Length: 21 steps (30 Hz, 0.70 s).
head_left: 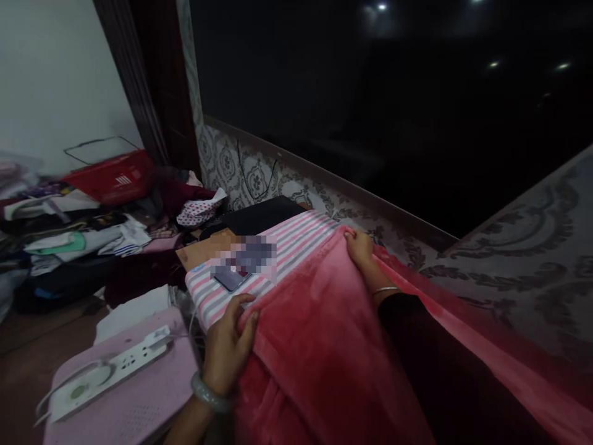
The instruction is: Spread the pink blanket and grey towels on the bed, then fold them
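Note:
A plush red blanket spreads over a surface covered by a pink, grey and white striped cloth. My left hand, with a pale bangle at its wrist, pinches the blanket's near left corner. At the far edge, my right hand grips the other corner between thumb and fingers; a thin bracelet and a dark sleeve show behind it. Beyond the blanket's edge, a phone lies on the striped cloth, partly covered by a pixelated patch. The rest of the blanket trails to the right along the wall.
A white power strip sits on a pink stool at lower left. Piled clothes and a red basket fill the left. Brown cardboard lies by the striped cloth. A large dark screen hangs on the patterned wall.

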{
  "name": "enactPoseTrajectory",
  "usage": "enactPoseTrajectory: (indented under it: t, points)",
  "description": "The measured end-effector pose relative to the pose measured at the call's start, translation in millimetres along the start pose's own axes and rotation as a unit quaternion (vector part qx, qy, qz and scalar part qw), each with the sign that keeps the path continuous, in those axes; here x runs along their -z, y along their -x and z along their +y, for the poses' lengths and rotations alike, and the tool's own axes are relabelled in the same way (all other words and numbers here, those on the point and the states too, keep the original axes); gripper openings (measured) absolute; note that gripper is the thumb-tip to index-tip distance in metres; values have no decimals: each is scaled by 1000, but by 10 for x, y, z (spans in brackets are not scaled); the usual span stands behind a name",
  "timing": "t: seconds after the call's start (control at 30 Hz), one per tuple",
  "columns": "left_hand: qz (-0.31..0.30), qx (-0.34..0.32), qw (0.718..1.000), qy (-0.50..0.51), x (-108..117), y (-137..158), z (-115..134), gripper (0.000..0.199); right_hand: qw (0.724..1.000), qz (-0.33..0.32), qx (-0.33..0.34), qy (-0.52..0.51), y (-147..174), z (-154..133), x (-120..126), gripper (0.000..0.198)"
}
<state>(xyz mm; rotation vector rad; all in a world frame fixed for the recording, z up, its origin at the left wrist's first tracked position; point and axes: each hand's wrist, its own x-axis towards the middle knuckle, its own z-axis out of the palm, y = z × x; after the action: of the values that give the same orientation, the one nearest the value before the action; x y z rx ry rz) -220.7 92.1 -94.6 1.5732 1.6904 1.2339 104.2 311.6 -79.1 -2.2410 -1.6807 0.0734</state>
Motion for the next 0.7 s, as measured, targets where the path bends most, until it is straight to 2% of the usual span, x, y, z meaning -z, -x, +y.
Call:
enactPoseTrajectory:
  t: [0.17,0.3,0.4,0.47,0.57,0.7]
  points:
    - [18,-3,1000,1,-15,35,-15,39,1000,-20,1,17,5,11,-124,34]
    - [14,-2,1000,-8,-6,16,-5,38,998,-58,11,13,3,0,-24,39]
    - [12,-2,1000,-7,-3,-4,-3,40,998,-48,41,21,232,-1,76,56]
    - [7,1,1000,-6,-4,-13,-5,42,992,-37,108,47,497,-2,84,65]
    - [10,3,1000,-16,-4,-21,-1,45,975,-70,192,86,827,-28,30,66]
    - [21,-1,999,-39,8,-36,30,44,972,-112,183,92,885,-126,36,64]
